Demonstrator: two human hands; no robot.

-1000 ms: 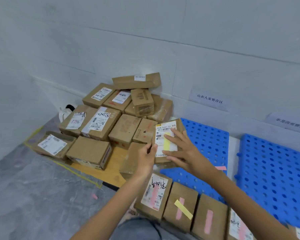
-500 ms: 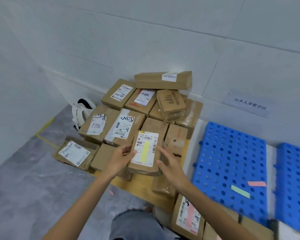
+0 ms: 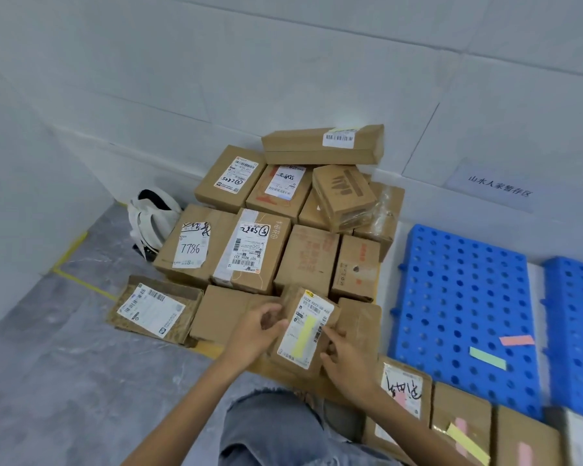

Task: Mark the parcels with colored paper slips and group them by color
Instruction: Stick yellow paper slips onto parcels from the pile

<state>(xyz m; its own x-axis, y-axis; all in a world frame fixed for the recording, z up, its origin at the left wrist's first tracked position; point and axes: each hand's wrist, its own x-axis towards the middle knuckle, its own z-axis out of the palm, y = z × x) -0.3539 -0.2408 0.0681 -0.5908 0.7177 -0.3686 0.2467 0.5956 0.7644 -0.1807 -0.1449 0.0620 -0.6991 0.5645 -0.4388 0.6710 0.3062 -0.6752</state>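
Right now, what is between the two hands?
A parcel with a yellow slip sits between the left hand and right hand, in the head view.

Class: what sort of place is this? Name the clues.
Probably a parcel holding room: labelled cardboard parcels piled against the wall, blue plastic pallets on the floor, a printed area sign on the wall.
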